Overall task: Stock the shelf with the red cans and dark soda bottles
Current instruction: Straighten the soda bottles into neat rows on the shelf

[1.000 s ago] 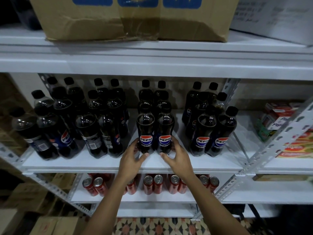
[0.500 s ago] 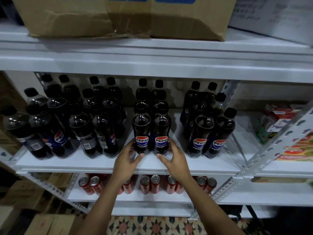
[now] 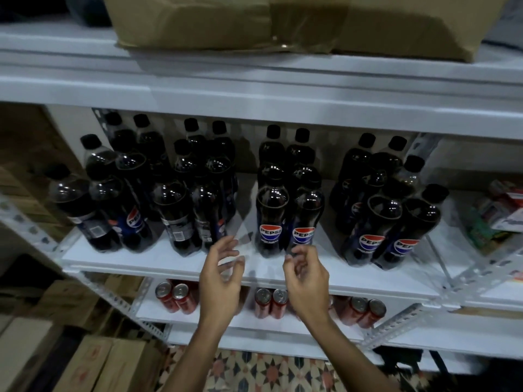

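Several dark soda bottles stand in groups on the white middle shelf (image 3: 158,260). The front middle pair (image 3: 285,219) shows its Pepsi labels. My left hand (image 3: 222,275) and my right hand (image 3: 307,275) hover just in front of that pair, clear of it, fingers loosely curled and holding nothing. Red cans (image 3: 270,304) stand in pairs on the lower shelf, partly hidden behind my hands.
A large cardboard box (image 3: 283,21) sits on the top shelf. Colourful packets (image 3: 498,213) lie on the shelf to the right. Cardboard cartons (image 3: 93,363) are stacked on the floor at the left, beside patterned tiles (image 3: 271,374). Perforated metal braces (image 3: 396,325) cross the shelf corners.
Both hands have let go of the front middle pair of bottles and drawn back toward me. The view has shifted to the left.
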